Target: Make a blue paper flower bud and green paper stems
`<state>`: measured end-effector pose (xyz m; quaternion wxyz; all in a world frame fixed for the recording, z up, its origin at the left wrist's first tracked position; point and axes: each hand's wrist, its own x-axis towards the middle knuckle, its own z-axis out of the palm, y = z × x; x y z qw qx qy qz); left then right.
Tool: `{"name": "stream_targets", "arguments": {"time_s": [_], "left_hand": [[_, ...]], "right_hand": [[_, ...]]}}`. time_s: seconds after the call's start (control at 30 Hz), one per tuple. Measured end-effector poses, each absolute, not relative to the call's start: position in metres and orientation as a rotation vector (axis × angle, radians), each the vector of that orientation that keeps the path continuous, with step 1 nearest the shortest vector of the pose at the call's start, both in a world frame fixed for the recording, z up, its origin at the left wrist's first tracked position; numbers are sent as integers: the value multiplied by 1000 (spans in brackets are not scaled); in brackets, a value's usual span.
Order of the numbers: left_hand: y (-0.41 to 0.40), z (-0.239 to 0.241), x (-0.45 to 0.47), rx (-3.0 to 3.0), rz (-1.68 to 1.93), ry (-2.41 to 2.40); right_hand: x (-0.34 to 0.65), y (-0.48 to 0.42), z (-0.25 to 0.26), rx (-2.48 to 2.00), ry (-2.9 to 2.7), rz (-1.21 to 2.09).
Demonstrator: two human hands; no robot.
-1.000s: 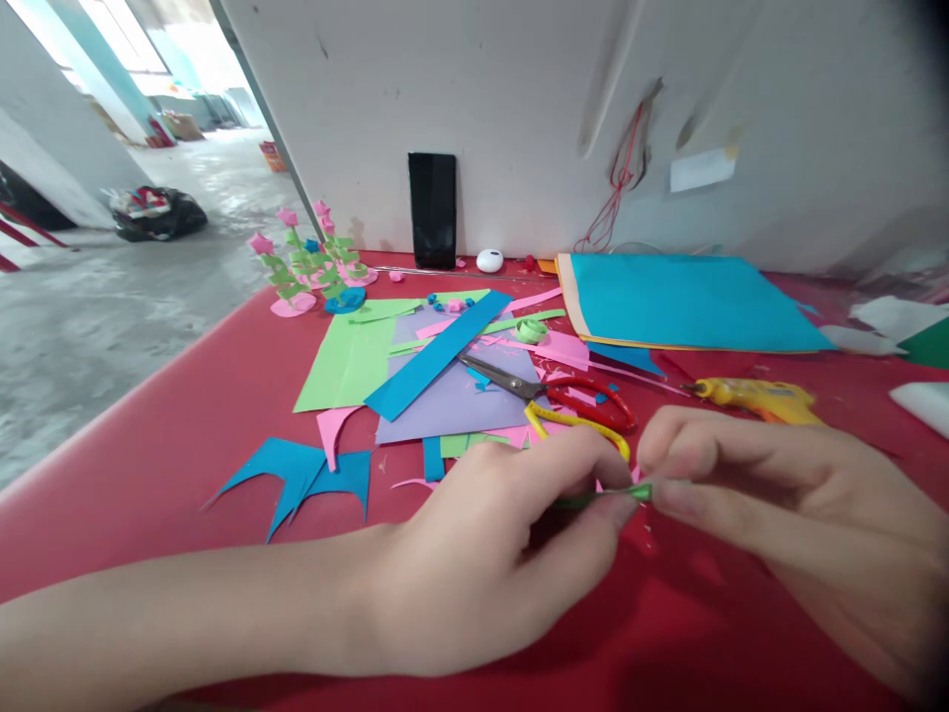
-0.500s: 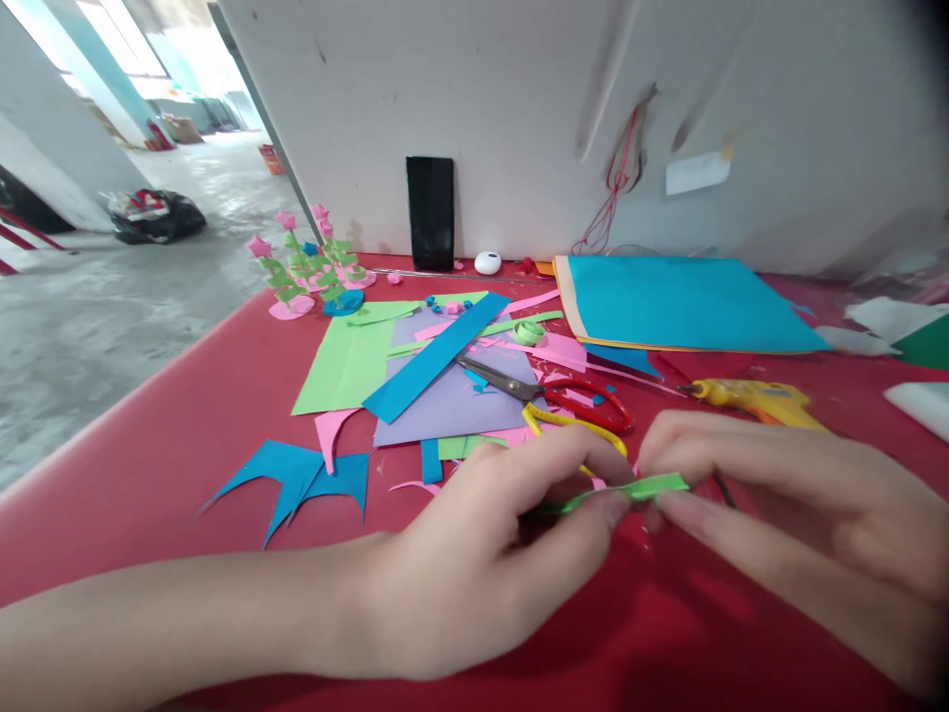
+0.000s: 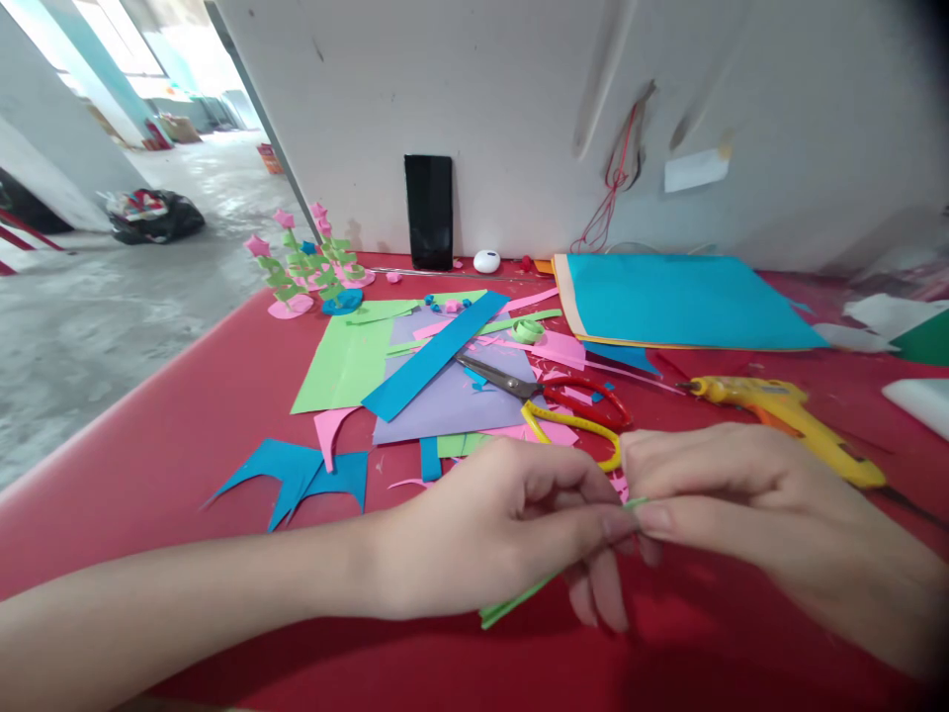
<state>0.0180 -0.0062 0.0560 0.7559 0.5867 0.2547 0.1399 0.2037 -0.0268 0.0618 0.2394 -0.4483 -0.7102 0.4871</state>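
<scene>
Low over the front of the red table, my left hand [image 3: 511, 534] pinches a light green paper strip [image 3: 519, 600] between thumb and fingers. One part of the strip hangs out below the palm; much of it is hidden by the hand. Fingertips of my right hand [image 3: 727, 504] close on the strip's other end, right beside the left thumb. Just beyond the hands lie scissors [image 3: 511, 379] with one red and one yellow handle, blades apart, over paper scraps. A yellow glue gun [image 3: 786, 410] rests behind my right hand.
Blue offcuts [image 3: 297, 480] lie to the left, near green and purple sheets [image 3: 460, 415] crossed by a blue strip [image 3: 437, 356]. Small paper flowers [image 3: 311, 267] stand at the back left. A phone [image 3: 430, 213] leans on the wall, left of a blue paper stack [image 3: 689, 302].
My right hand has moved in against the left and turned, covering the strip's end. The green strip now shows below my left palm. More of the glue gun is visible.
</scene>
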Motion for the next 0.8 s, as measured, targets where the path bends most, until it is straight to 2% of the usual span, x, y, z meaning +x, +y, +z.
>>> {"name": "stream_targets", "arguments": {"time_s": [0.3, 0.53, 0.8], "left_hand": [[-4, 59, 14, 1169, 219, 514], [-3, 61, 13, 1143, 201, 510], [-5, 63, 13, 1239, 238, 552]], "right_hand": [[208, -27, 64, -1210, -1868, 1335], [217, -26, 73, -1259, -1790, 1181], [216, -26, 67, -1286, -1942, 1061]]}}
